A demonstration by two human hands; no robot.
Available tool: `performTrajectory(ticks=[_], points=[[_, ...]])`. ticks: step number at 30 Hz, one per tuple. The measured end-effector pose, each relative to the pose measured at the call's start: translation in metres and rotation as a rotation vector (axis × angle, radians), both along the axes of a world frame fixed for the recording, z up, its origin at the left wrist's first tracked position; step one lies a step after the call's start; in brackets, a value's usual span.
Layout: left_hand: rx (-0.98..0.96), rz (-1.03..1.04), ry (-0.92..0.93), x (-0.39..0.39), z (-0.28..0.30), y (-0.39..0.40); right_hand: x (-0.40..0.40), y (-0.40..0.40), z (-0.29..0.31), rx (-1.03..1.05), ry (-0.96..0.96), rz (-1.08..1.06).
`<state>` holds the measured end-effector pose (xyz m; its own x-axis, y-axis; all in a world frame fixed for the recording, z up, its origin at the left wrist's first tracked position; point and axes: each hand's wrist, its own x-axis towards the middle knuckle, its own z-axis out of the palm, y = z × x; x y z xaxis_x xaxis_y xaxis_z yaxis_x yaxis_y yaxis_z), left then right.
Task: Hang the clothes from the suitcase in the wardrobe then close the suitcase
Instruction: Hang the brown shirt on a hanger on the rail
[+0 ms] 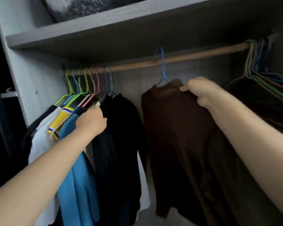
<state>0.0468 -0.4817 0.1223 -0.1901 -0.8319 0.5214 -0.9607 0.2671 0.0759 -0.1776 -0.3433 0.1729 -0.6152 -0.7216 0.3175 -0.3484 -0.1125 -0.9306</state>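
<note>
Under the wooden rail, mid-span: one brown top on a blue wire hanger, hook over the rail, my right hand pinching its shoulder fabric with curled fingers. Left end of the rail: a bunch of hung garments, my left hand pressed against the black one, fingers hidden so I cannot tell their set; right end, spare hangers. Suitcase not in view; I judge hanging well advanced, closing still outstanding.
</note>
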Motion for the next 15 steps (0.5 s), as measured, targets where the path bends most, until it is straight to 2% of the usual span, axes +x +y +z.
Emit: performTrajectory(ticks=[4, 9, 15], points=[[0.001, -0.082, -0.046, 0.013, 0.001, -0.008, 0.049, -0.054, 0.014, -0.083, 0.135, -0.052], [0.041, -0.139, -0.046, 0.027, 0.000, -0.010, 0.088, -0.106, 0.019, 0.044, 0.445, -0.118], [0.092, -0.237, -0.008, 0.045, 0.001, -0.022, 0.124, -0.138, 0.011, 0.202, 0.707, -0.078]])
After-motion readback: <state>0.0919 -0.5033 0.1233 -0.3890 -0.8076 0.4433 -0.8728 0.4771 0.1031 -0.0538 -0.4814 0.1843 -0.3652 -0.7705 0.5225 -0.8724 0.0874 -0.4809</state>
